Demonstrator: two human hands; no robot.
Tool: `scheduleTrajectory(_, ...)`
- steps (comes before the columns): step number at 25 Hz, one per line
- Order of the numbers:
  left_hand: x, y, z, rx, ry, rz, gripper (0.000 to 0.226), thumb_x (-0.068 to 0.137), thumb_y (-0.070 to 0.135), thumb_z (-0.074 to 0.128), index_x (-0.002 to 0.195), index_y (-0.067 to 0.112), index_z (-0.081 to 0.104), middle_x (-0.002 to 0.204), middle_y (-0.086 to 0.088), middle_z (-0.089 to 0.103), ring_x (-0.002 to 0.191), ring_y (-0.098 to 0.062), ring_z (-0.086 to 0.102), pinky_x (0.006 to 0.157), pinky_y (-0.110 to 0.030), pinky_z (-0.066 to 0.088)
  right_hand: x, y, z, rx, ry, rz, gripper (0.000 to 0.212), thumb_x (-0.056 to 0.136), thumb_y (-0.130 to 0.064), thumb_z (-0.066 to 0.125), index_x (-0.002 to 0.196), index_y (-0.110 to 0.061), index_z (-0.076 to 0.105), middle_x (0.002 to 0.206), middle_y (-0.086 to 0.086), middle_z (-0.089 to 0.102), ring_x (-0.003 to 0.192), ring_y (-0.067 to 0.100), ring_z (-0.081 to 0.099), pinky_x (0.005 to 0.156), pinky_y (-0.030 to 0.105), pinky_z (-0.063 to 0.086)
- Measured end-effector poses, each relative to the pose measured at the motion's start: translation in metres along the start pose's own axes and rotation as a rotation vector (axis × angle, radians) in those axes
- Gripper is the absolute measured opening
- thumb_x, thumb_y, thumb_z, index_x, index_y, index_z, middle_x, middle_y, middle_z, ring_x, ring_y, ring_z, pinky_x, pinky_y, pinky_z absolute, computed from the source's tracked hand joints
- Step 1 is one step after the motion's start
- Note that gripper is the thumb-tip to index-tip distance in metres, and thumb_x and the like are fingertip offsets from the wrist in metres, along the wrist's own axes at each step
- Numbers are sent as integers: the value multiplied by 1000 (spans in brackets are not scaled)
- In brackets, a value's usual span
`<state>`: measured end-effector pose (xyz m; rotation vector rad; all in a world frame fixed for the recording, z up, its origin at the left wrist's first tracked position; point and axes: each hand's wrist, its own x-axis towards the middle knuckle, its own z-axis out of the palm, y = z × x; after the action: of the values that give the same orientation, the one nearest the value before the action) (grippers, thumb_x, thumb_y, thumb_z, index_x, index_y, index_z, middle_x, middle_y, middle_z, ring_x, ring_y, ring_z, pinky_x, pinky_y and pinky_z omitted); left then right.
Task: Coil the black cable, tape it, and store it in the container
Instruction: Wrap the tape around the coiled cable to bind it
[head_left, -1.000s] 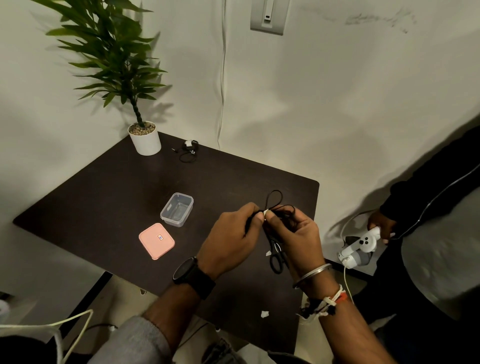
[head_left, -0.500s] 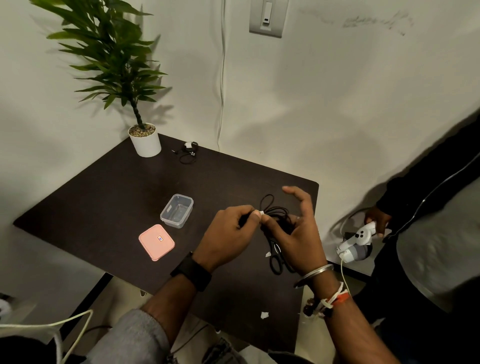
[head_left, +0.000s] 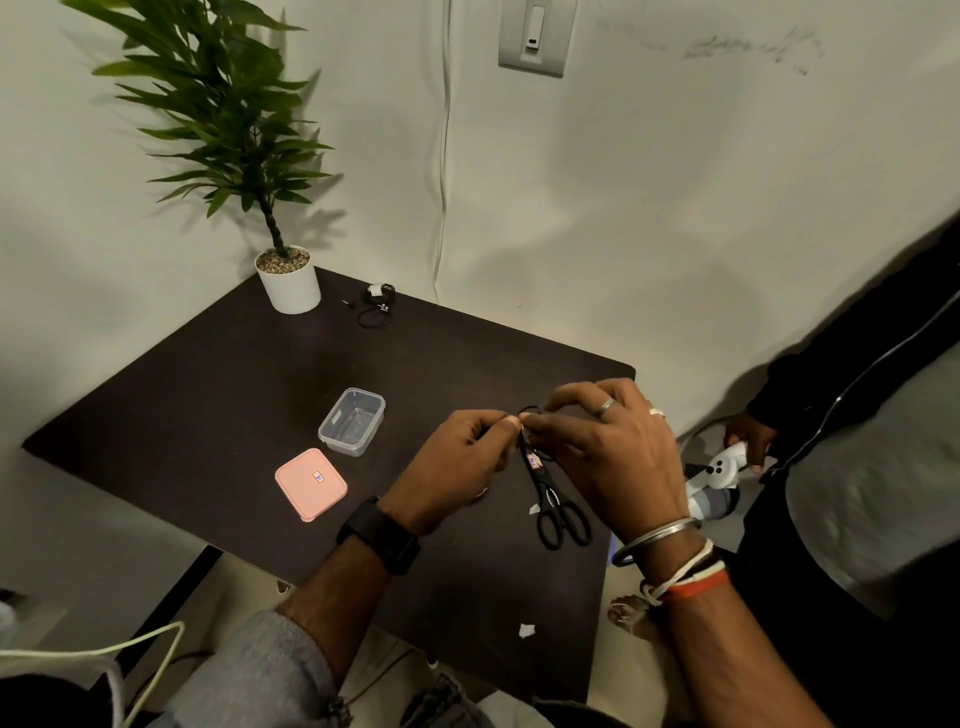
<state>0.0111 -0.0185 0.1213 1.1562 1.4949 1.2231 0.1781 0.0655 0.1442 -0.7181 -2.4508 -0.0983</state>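
Cable (head_left: 531, 411) coiled, pinched by left hand (head_left: 462, 457) and right hand (head_left: 602, 447) beside the open container (head_left: 353, 422); taping underway, storing remains.

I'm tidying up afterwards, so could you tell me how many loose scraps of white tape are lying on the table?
2: one scrap beside the scissors, another scrap near the table's front edge. The hands may hide more.
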Motion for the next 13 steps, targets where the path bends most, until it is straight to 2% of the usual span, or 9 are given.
scheduleTrajectory(2,0,0,-1,24,-22,-14,40,104,30,44,83,1,59,57,8,40,48,-8,31,45,-24,26,3,0,-2,-21,-43,-30,21,75,-36,82,96,-35,77,98,-10,72,86,23,60,62,34,45)
scheduleTrajectory(4,0,0,-4,55,-50,-17,37,104,33,43,83,7,60,58,9,42,49,-7,33,46,-24,29,6,3,-5,54,-107,-20,20,79,-38,78,99,-35,77,99,-13,73,88,19,61,65,32,45)
scheduleTrajectory(8,2,0,-7,238,-41,39,37,101,43,42,81,16,59,65,8,49,58,-10,44,56,-31,39,10,10,-9,208,-222,15,23,88,-43,62,106,-37,75,107,-19,71,98,11,57,72,24,44)
scheduleTrajectory(11,2,2,-7,315,-33,63,45,92,57,37,85,19,60,67,9,53,61,-6,47,60,-31,42,12,11,-10,207,-209,38,19,89,-36,69,106,-34,76,106,-17,72,98,14,58,74,32,51)
scheduleTrajectory(13,3,4,-7,344,-21,88,43,95,55,38,86,20,61,68,4,54,61,-6,48,60,-33,42,13,10,-11,231,-215,49,18,89,-32,71,106,-31,77,106,-15,73,98,15,60,76,36,53)
